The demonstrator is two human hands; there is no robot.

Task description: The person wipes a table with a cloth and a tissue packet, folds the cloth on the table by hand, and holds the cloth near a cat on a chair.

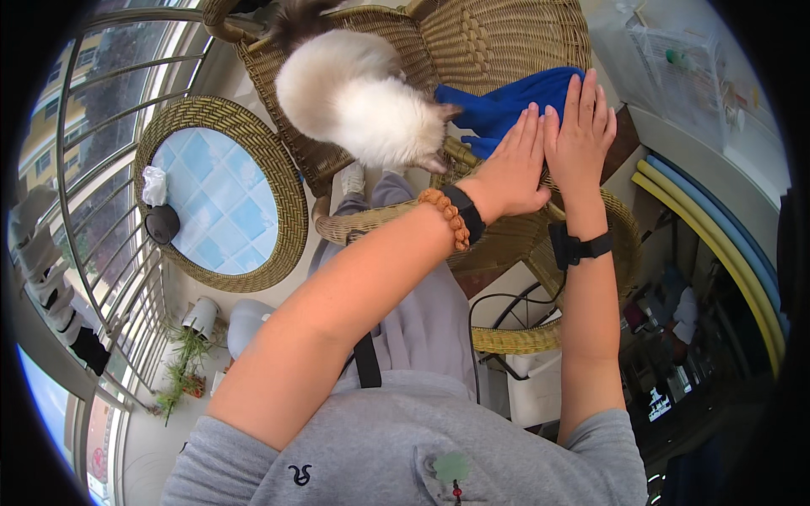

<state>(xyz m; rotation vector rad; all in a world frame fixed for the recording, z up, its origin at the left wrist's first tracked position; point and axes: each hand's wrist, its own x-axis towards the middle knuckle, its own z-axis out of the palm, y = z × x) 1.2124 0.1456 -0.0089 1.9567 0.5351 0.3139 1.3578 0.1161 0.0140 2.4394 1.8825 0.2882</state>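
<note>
Both my hands lie side by side, palms down and fingers stretched, at the edge of a blue cloth (525,95) draped over a wicker chair (506,38). My left hand (516,164), with a beaded bracelet and a black band at its wrist, has its fingertips at the cloth's lower edge. To its right, my right hand (581,136), with a black strap at the wrist, rests its fingers on the cloth. A cream-white cat (354,95) with darker ears and tail stands on the wicker seat at the left, its head beside the cloth.
An oval wicker table (294,209) with a blue tiled top holds a dark round object (162,224) and crumpled white plastic (154,186). Metal railings (63,152) run along the windows at the left. Potted plants (190,354) stand below. A clear plastic container (680,69) is at the upper right.
</note>
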